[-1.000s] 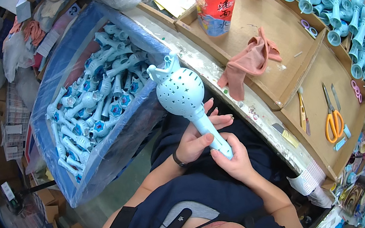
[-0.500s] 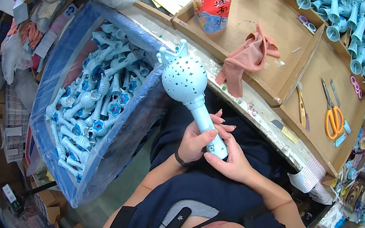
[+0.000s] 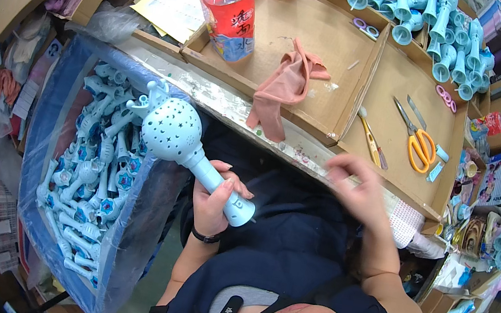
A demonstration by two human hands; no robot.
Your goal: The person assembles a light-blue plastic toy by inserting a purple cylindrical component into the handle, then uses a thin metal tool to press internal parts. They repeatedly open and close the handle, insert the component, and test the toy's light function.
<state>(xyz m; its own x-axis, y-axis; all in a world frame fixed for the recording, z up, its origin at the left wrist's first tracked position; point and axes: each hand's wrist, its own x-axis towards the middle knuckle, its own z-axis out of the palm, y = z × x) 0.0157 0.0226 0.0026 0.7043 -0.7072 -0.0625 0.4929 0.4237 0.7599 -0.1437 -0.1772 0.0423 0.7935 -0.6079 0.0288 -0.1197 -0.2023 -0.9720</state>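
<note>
My left hand (image 3: 213, 202) is wrapped round the handle of a light blue toy wand (image 3: 173, 129). The wand has a round head pierced with small star-shaped holes and a crown on top. It tilts up to the left, its crown end over the edge of a plastic-lined bin. My right hand (image 3: 357, 187) is apart from the wand, raised by the bench edge, holding nothing, its fingers loosely stretched and slightly blurred. Closest to it on the bench are a utensil with a yellow handle (image 3: 370, 141) and orange-handled scissors (image 3: 421, 150).
The blue-lined bin (image 3: 140, 231) at left holds many light blue wand parts (image 3: 85, 181). On the bench, cardboard trays (image 3: 339, 71) carry a pink cloth (image 3: 284, 85) and a red-labelled bottle (image 3: 228, 15). Blue horn-shaped parts (image 3: 407, 26) are heaped at the back right.
My right hand has let go of the wand's handle and moved right and up to the bench edge. The wand, still in my left hand, has shifted left and down in view.
</note>
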